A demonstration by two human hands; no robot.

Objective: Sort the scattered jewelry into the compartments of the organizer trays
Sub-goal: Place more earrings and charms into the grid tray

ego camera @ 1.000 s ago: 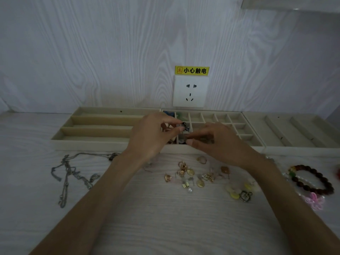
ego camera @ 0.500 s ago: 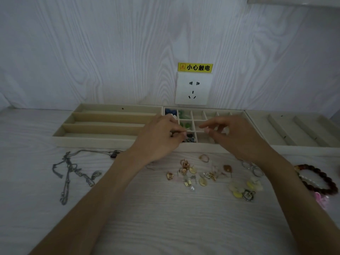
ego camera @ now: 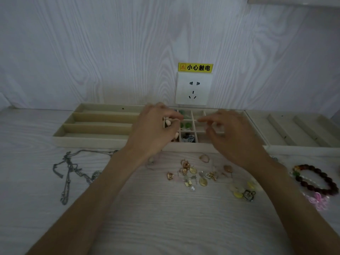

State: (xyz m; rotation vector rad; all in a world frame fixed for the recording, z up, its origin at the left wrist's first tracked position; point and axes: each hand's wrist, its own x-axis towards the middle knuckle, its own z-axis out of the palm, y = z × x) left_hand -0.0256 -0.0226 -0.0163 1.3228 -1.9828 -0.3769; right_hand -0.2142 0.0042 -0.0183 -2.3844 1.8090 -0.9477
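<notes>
Three beige organizer trays stand in a row along the wall, long sides parallel to it: a left tray [ego camera: 95, 126] with long channels running left to right, a middle grid tray [ego camera: 198, 134] of small square cells, and a right tray [ego camera: 294, 131] whose dividers run front to back. Both hands hover over the grid tray. The left hand [ego camera: 154, 129] has its fingers curled, thumb and forefinger pinched together over the cells; a small pale piece [ego camera: 167, 122] shows at its fingertips, too small to identify. The right hand [ego camera: 233, 133] has its fingers loosely curled with the forefinger reaching left toward the other hand; whether it holds anything cannot be told. Some cells between the hands hold green and blue-and-white beads [ego camera: 188, 138]. Scattered earrings and charms [ego camera: 193, 172] lie on the surface just in front of the grid tray, below the hands. A silver chain necklace [ego camera: 70, 172] sprawls to the left, its longest strand running front to back. A dark bead bracelet [ego camera: 316, 178] lies at the right. On the wall, a white socket [ego camera: 193, 88] carries a yellow label [ego camera: 195, 67] reading 小心触电.
</notes>
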